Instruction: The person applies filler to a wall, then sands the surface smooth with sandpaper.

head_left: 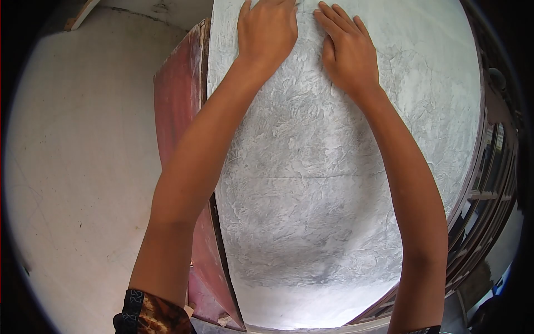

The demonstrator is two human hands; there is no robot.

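Both my arms reach up to a wall (300, 189) with a rough, crinkled grey-white surface. My left hand (268, 30) lies against it near the top edge of the view, palm towards the wall, its fingertips partly cut off by the frame. To its right, my right hand (350, 55) rests on the same surface with fingers stretched out flat and slanting up to the left. Neither hand shows any tool. A thin horizontal line crosses the wall below the hands, and darker grey patches spread around it.
Left of the wall stands a worn red panel (178, 94) with a dark edge. Beyond it is a plain pale wall (83, 156). Brown-framed windows (489, 161) run along the right side. A piece of wood (80, 14) shows at the upper left.
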